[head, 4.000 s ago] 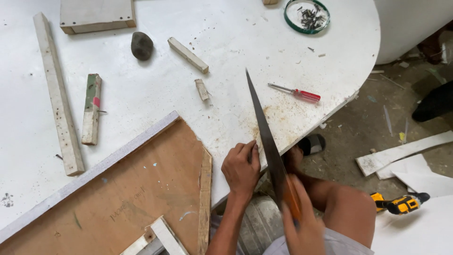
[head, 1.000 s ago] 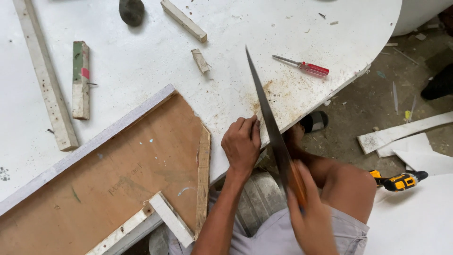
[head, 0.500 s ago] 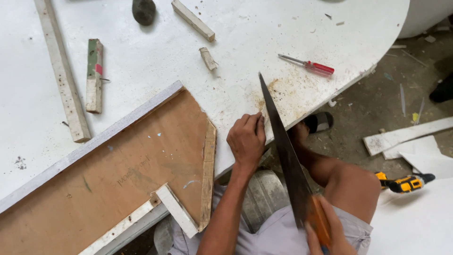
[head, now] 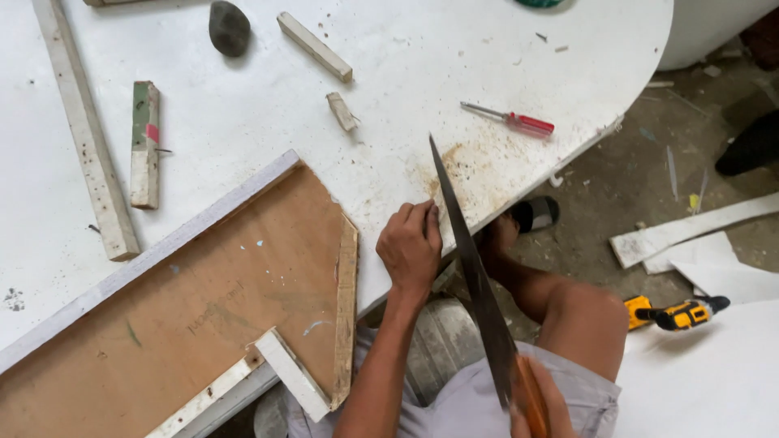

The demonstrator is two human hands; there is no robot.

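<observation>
The right hand (head: 531, 410), low at the frame's edge, is wrapped around the orange handle of a handsaw (head: 475, 280), whose blade slants up across the white table's (head: 406, 65) sawdusted rim. The left hand (head: 411, 243), fingers curled, presses on that rim just beside the blade. Farther off lie a red screwdriver (head: 511, 120) and wood strips (head: 315, 46).

Red screwdriver (head: 510, 119), dark stone (head: 229, 27)

Bright even daylight, soft faint shadows, sharp focus, no glare
</observation>
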